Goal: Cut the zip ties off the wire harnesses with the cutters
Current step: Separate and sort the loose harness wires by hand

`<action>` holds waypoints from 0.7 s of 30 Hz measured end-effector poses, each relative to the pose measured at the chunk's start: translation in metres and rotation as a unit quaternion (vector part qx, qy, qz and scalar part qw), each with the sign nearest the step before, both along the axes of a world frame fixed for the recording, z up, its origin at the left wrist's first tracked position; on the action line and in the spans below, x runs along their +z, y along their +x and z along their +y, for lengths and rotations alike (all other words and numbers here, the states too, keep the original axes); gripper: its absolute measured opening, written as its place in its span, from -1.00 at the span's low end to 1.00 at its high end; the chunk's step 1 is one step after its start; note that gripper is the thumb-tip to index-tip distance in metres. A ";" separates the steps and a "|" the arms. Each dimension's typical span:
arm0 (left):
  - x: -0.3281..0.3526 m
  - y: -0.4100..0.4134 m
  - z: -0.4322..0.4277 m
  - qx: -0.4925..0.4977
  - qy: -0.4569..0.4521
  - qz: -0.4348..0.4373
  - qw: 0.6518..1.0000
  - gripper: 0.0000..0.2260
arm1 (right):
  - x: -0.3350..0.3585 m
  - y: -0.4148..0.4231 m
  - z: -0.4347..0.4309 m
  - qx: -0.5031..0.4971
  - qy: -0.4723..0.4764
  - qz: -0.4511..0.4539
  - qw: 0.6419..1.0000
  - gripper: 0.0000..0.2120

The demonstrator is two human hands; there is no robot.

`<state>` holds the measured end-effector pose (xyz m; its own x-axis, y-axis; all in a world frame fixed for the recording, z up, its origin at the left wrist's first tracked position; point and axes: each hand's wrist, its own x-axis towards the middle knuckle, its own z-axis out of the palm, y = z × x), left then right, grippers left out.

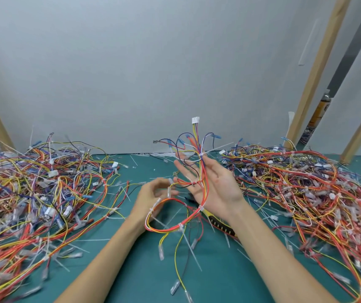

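Lying half-hidden under harness (203, 184): cutters (222, 225)

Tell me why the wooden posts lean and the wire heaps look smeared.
Head view: the wide lens tilts the wooden posts near the edges and smears the wire heaps; the left hand is motion-blurred, the right hand sharper; lighting soft, shadows faint.

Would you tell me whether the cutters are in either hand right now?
No, the cutters lie on the mat under the right hand, and the left hand handles only the wire harness.
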<state>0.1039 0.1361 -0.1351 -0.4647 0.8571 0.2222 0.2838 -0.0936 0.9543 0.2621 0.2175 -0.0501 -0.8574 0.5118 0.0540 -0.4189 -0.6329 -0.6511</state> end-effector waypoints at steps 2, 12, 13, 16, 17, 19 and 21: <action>0.010 -0.005 -0.002 0.127 0.009 0.037 0.991 -0.72 | 0.001 0.001 0.003 0.000 0.011 -0.001 1.000 -0.66; 0.073 -0.002 -0.014 0.210 0.161 0.020 0.964 -0.72 | -0.001 0.003 0.008 0.005 0.090 -0.008 0.996 -0.57; 0.085 0.002 -0.016 0.210 0.194 0.006 0.958 -0.75 | 0.000 0.002 0.007 0.000 0.095 -0.012 0.995 -0.57; 0.117 0.022 -0.024 0.201 0.268 0.016 0.942 -0.82 | 0.002 0.001 0.006 -0.018 0.127 -0.036 0.991 -0.60; 0.125 0.029 -0.026 0.190 0.266 0.039 0.944 -0.83 | 0.002 0.000 0.005 -0.028 0.143 -0.050 0.988 -0.61; 0.132 0.042 -0.026 0.149 0.186 0.116 0.964 -0.83 | 0.002 -0.002 0.004 -0.055 0.186 -0.089 0.977 -0.61; 0.128 0.050 -0.022 0.081 0.041 0.202 0.975 -0.85 | 0.002 -0.004 0.003 -0.084 0.233 -0.124 0.961 -0.60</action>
